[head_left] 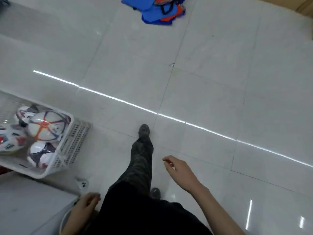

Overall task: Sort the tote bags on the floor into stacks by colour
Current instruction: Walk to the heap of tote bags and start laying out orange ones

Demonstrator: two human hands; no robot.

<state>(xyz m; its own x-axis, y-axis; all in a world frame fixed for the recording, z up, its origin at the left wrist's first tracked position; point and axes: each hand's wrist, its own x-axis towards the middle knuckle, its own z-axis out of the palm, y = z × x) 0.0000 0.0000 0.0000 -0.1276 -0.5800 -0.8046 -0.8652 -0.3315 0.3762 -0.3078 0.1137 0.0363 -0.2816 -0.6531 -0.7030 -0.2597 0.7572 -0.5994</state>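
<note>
Both loosely curled, empty, L hand (pixel 86 203), R hand (pixel 179 170), tote bags (pixel 153 11) far ahead

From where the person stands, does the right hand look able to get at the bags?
Probably not. The right hand hangs open and empty beside the leg, while the bags lie well ahead across the floor. Nothing stands in the way, so walking closer should bring them within reach.

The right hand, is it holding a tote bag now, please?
No, the right hand is empty, and the tote bags lie in a heap across the floor.
</note>
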